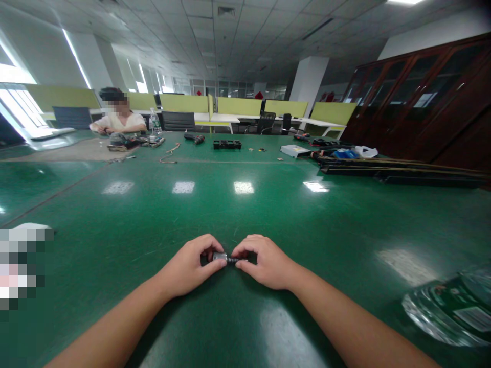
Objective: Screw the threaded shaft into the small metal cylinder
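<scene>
Just above the green table, a small silvery metal part with a dark ridged shaft point(220, 256) lies between my two hands; I cannot make out its exact kind. Thumb and fingers of my left hand point(194, 266) pinch the silvery body from the left. On the other side, my right hand point(266, 260) is closed with thumb and forefinger at the end of the ridged shaft. The fingertips of both hands are a short gap apart, and they hide parts of the piece.
A clear plastic bottle point(452, 306) lies at the right on the green tabletop point(184, 214). Far off are a black slotted part point(227, 145), a silver box point(295, 151), a cable point(171, 152) and dark long strips point(383, 168). A person point(123, 120) sits at the far left.
</scene>
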`<state>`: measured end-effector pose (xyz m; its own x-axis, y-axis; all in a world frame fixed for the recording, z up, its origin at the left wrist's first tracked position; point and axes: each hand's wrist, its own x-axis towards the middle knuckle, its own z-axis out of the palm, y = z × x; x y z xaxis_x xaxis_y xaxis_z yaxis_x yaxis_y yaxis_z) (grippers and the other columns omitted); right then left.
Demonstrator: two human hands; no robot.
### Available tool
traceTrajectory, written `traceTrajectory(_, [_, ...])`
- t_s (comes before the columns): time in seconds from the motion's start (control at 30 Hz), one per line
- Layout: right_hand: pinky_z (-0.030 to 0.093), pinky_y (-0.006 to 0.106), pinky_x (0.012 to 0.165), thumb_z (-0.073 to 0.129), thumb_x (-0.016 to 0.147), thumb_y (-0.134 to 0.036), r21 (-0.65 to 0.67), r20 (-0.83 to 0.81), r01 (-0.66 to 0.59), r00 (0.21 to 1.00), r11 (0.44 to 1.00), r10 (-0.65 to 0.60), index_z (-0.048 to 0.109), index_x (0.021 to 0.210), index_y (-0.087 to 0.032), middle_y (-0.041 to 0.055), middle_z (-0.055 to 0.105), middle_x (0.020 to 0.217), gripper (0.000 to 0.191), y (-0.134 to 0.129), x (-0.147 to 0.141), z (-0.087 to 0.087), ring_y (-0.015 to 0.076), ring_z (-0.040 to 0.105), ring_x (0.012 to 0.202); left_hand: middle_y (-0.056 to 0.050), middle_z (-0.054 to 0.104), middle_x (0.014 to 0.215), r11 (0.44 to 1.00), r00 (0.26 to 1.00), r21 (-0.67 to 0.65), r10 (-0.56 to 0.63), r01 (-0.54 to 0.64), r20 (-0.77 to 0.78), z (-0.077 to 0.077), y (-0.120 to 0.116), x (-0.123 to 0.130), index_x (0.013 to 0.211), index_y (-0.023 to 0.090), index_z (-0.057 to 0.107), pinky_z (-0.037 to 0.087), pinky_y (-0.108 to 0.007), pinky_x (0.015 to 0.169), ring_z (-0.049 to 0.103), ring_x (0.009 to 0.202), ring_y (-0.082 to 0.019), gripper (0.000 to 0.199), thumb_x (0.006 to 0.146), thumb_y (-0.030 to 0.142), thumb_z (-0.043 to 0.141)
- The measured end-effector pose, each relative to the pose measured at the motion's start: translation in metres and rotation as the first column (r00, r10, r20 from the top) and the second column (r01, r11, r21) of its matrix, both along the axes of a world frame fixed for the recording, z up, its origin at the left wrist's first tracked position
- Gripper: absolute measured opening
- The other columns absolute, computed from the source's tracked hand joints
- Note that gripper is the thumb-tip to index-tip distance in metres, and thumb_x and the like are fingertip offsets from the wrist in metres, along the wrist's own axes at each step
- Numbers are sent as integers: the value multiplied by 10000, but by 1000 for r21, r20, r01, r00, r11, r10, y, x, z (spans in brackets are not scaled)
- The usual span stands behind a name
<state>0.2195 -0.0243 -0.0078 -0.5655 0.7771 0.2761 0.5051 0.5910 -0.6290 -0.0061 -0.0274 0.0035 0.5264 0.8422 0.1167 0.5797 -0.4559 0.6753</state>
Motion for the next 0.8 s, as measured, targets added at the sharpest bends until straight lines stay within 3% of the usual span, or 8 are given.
traceTrajectory(0.43, [389,328,834,740,764,-233,63,89,-18,996,998,12,714,945,-220,10,688,827,183,1,-3,-5,163,593,819,-9,626,827,999,1000,-36,-3,3,1,1,-1,3,905,181,627,436,-261,679,576,753,-165,193,770,297,700])
traceTrajectory(0.8, [387,324,821,704,797,-248,95,113,-7,994,995,-3,716,898,-211,10,684,789,108,0,-4,-5,158,592,796,-6,625,790,999,999,-24,36,-36,-33,2,-2,5,860,179,632,426,-259,666,579,733,-167,167,782,317,681])
